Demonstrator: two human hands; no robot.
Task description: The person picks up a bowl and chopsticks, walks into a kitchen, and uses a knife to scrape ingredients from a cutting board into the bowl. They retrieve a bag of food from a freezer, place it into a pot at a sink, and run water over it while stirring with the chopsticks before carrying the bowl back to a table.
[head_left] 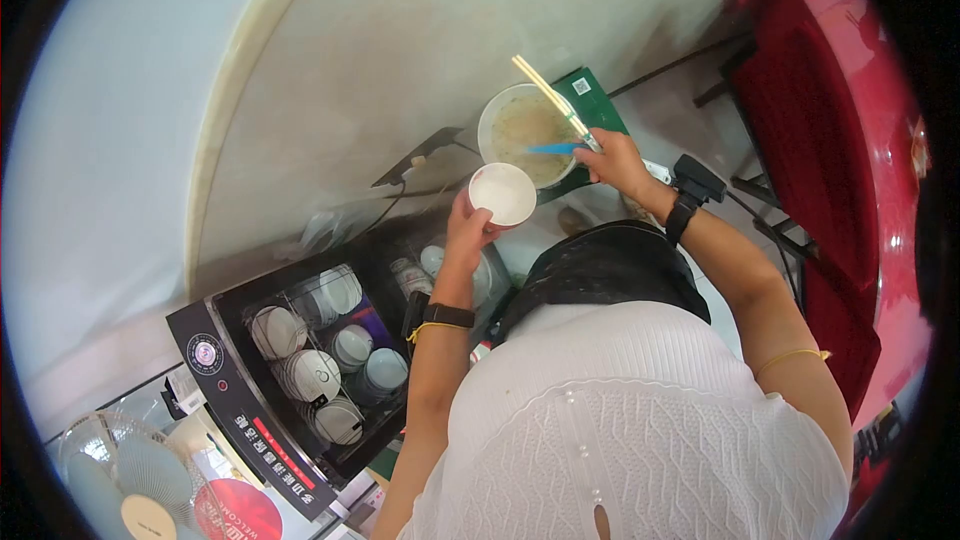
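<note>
Reads "WELCOME" on the red round sign; white Chinese characters along the dish cabinet's black front edge, too small to read.

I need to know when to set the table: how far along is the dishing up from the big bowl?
Just begun, it seems. The left hand holds a small white bowl that looks empty, beside the large bowl of pale food. The right hand has chopsticks and a blue spoon in that food. Filling the small bowl looks left to do.
</note>
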